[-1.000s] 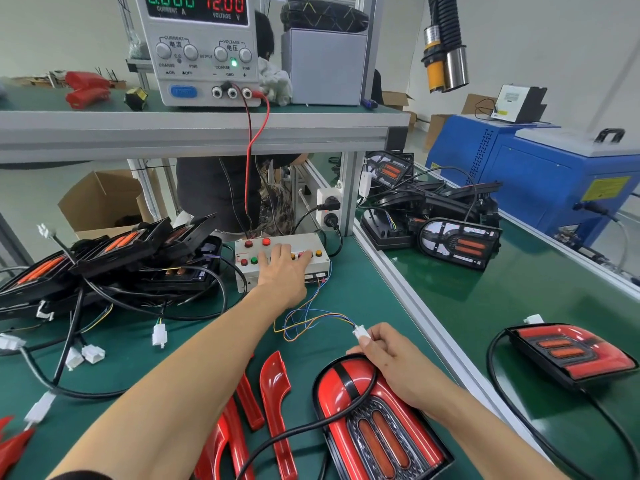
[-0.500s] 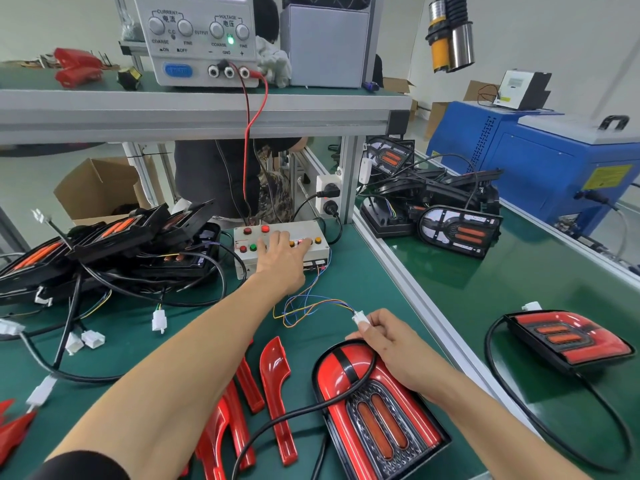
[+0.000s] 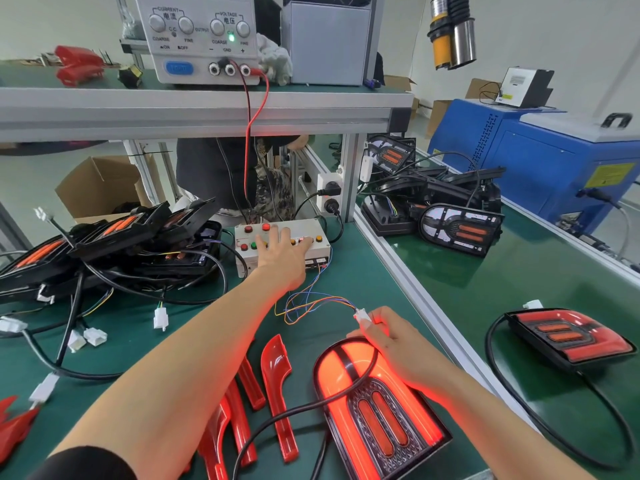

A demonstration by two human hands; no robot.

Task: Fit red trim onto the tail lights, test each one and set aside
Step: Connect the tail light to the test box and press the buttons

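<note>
Tail light (image 3: 377,407) flat on green bench mat (image 3: 346,282), lens up, just under and nearer than right hand (image 3: 394,344); long axis running from rounded end below the knuckles toward square end at lower frame edge, slightly skewed rightward; red surround lit and glowing, two oval inner strips dark orange; black cable (image 3: 298,408) looped across lens and off the bottom edge.

Right hand curled, fingertips pinching white connector (image 3: 362,315); thin coloured wires (image 3: 304,303) trailing from connector away to test box (image 3: 280,244).

Left hand (image 3: 282,256) stretched out over test box, fingers straight and spread, resting on button panel; which button pressed, cannot tell, fingers covering several.

Loose red trim pieces (image 3: 277,386) left of gripped connector, near side, lying lengthwise toward viewer; several overlapped by left forearm, count unclear; more red bits cut off at lower left corner.

Far left of left hand: heap of black untrimmed lights (image 3: 114,244) with tangled leads and white plugs. Right of right hand, beyond aluminium rail (image 3: 408,289): one finished tail light (image 3: 568,337) on conveyor mat, unlit, cable coiled round it; another heap of lights (image 3: 446,209) further off.

Cardboard box (image 3: 100,188) behind bench, open; contents dark, not made out. Power supply (image 3: 201,39) on shelf above left hand; display cropped by top edge; green lamp on; red lead dropping toward test box.
</note>
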